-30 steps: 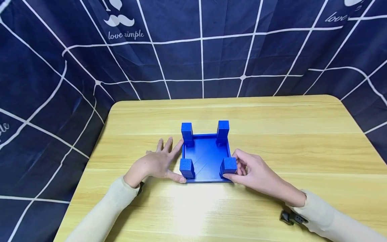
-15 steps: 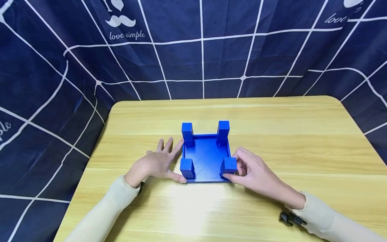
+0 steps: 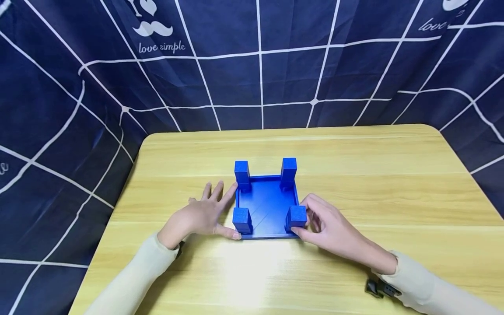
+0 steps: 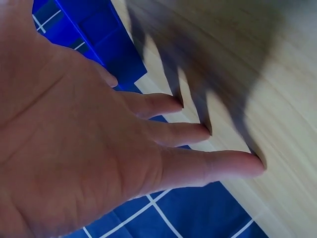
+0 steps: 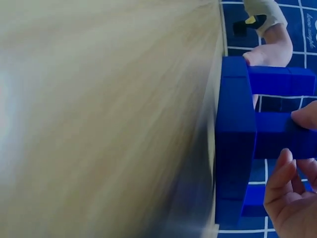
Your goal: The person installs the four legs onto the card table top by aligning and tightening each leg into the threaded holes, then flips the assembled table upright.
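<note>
A square blue tray-like base (image 3: 269, 203) with a raised rim lies on the table, an upright blue block leg standing at each corner. It resembles a small table turned upside down. My right hand (image 3: 330, 225) pinches the near right leg (image 3: 296, 215) between thumb and fingers; the right wrist view shows this leg (image 5: 277, 141) from the side. Along the left side, my left hand (image 3: 198, 216) has its fingers spread, its thumb at the near left corner beside the near left leg (image 3: 242, 219). In the left wrist view, several fingertips (image 4: 252, 163) of that hand rest on the wood.
The light wooden table (image 3: 374, 175) has rounded far corners. A dark blue cloth (image 3: 291, 74) with white grid lines hangs behind it and at both sides. A small black device (image 3: 382, 288) is strapped at the right wrist.
Both hands stay where they were on the blue base and its leg. Only the head view has shifted very slightly.
</note>
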A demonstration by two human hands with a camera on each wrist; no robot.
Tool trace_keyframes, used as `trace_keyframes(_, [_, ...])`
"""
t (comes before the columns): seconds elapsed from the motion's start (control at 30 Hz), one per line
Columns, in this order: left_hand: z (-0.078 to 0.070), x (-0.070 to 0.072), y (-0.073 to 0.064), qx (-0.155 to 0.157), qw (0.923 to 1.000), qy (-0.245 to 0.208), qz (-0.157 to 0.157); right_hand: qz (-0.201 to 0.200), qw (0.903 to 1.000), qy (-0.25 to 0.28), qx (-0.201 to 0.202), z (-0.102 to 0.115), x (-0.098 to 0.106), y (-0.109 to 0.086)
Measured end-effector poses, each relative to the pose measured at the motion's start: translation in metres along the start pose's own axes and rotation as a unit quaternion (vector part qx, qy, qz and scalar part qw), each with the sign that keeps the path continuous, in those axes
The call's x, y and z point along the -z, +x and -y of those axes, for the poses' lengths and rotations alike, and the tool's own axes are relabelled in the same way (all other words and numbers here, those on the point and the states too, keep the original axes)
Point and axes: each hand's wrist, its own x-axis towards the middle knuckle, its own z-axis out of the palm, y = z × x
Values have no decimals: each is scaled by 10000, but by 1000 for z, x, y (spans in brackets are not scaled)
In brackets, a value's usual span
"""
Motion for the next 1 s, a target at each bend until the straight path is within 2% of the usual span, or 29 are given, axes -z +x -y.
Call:
trace_keyframes(0.17, [4,-10,-7,-512,9974,-190,-480,382,9970,6,677,-7,12,-3])
trace_keyframes(0.27, [9,-14,-13,-876,9928,-400,-709,404,9953,75,878,-12,18,-1])
trace_keyframes(0.37, [14,-17,-19,-1199,9873,-600,-850,336,9980,161,507,-16,19,3])
trace_keyframes(0.43, [16,-18,-20,-1427,9828,-635,-988,394,9990,221,-15,-19,19,6])
trace_keyframes(0.53, [17,-21,-17,-1641,9747,-650,-1373,666,9941,290,-803,-23,19,11])
trace_keyframes(0.63, [14,-27,-13,-1531,9677,-644,-1899,909,9884,275,-1185,-26,16,18])
trace_keyframes(0.7, [13,-31,-11,-1311,9636,-669,-2233,1005,9875,197,-1194,-27,14,22])
trace_keyframes(0.77, [12,-35,-10,-1158,9609,-662,-2427,1024,9881,122,-1139,-28,12,25])
trace_keyframes(0.87, [10,-38,-7,-1039,9602,-674,-2503,1031,9892,-56,-1042,-30,11,26])
trace_keyframes(1.0, [8,-39,0,-820,9638,-785,-2414,969,9898,-322,-991,-33,12,27])
